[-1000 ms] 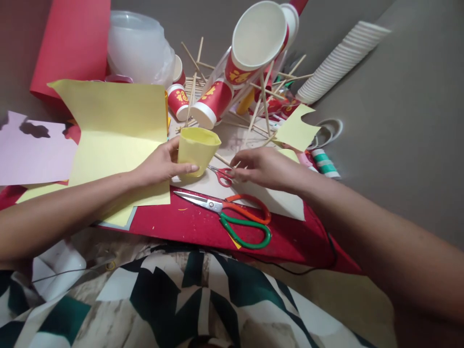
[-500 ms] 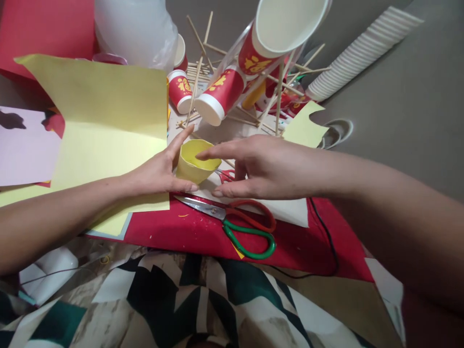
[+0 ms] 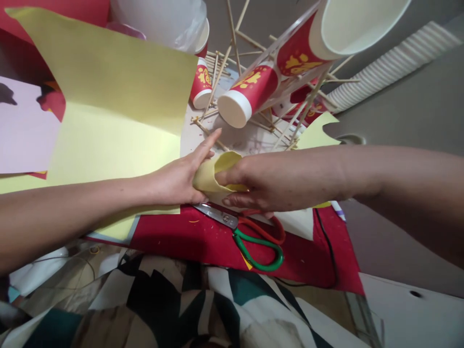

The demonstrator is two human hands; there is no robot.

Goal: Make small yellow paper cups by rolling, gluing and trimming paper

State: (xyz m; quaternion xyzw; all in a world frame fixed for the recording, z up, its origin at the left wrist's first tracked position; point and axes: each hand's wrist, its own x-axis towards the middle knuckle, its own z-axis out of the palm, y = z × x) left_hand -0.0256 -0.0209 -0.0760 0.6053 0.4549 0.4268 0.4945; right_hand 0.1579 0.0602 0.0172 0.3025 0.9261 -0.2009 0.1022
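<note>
A yellow paper cup [image 3: 207, 175] lies tilted between my hands, its mouth facing right. My left hand [image 3: 183, 179] grips it from the left, the thumb low at the near side and the index finger stretched out past it. With its fingers inside the mouth and its thumb outside by the near rim, my right hand [image 3: 250, 181] holds the cup's right end. Those inner fingertips are hidden. Just below both hands lie scissors [image 3: 259, 251] with one red and one green handle, their blade tip close under my left thumb.
A big yellow paper sheet [image 3: 123, 116] lies at left, by a pink sheet [image 3: 25, 125]. Behind stand wrapped red paper cups [image 3: 257, 87], wooden sticks [image 3: 217, 82] and a long stack of white cups [image 3: 395, 67]. A black cable [image 3: 328, 241] crosses the red cloth [image 3: 170, 237].
My right hand has moved its fingers into the yellow cup, which has tipped with its mouth toward the right. The view has shifted, so the background cups appear farther right.
</note>
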